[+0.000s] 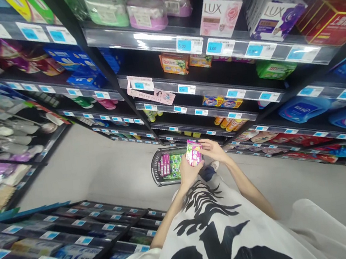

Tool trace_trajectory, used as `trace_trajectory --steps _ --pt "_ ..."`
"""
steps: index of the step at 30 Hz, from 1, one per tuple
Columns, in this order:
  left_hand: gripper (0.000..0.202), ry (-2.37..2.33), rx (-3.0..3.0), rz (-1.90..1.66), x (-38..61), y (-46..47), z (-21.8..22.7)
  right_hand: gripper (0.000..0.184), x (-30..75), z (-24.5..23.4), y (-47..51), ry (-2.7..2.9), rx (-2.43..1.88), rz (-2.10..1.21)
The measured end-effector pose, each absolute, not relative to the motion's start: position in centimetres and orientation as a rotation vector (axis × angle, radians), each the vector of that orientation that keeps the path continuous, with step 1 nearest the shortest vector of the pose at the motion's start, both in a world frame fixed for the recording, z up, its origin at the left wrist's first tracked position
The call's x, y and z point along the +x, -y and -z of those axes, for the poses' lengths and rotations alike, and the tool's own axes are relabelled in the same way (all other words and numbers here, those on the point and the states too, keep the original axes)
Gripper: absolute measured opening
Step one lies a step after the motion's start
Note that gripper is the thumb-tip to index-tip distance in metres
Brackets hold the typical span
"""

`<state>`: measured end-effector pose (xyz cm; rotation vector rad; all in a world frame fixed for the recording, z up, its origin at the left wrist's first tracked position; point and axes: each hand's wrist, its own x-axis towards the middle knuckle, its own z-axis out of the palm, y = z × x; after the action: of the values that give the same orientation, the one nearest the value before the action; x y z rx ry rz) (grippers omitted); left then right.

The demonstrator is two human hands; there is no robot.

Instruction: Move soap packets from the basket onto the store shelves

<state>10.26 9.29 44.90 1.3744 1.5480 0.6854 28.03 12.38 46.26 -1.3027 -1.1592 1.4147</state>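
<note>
A pink-and-white soap pack (pixel 194 153) with a green corner is held upright in front of my body. My left hand (pixel 189 172) is closed around its lower left side. At its upper right edge, my right hand (pixel 213 149) touches the pack with bent fingers, seemingly pinching it. Below and to the left stands a dark plastic shopping basket (pixel 154 171) on the floor. Purple packs (pixel 165 164) lie in its left part, and green packs (pixel 175 165) lie beside them. My hands and the held pack hide the basket's right part.
Ahead, a dark shelf unit (pixel 154 35) carries LUX soap boxes (pixel 220 12), orange soap packs (pixel 174 63) and a green pack (pixel 275 69). Blue detergent bottles (pixel 304 108) stand to the right. Another shelf rack (pixel 88 238) rises at lower left. Grey floor (pixel 117 166) runs between the racks.
</note>
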Motion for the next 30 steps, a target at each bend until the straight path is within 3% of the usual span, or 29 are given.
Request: trace_trajectory --steps 4,9,14,22,26,30 --pt "0.069 -1.216 1.237 -0.892 11.9 -9.6 -46.3 0.059 27.8 -48.3 -12.4 1.027 -1.311 -1.385" --pt "0.06 -0.879 0.936 -0.79 12.6 -9.8 -46.5 0.056 29.1 -49.4 -12.2 0.712 -1.395 -1.413" --pt "0.068 -0.867 0.854 -0.705 13.2 -9.5 -46.5 0.056 30.3 -49.0 -11.4 0.739 -1.432 -1.452" --pt "0.059 -1.044 0.871 -1.016 13.1 -9.0 -46.1 0.058 29.9 -47.6 -10.0 0.667 -1.335 -1.356" --pt "0.053 -1.124 0.97 -1.026 11.6 -8.8 -46.0 0.074 31.6 -47.6 -9.5 0.929 -1.352 -1.277" --pt "0.04 -1.164 1.205 -0.85 9.8 -8.0 -46.3 0.08 32.6 -49.3 -9.3 1.738 -1.484 -1.009"
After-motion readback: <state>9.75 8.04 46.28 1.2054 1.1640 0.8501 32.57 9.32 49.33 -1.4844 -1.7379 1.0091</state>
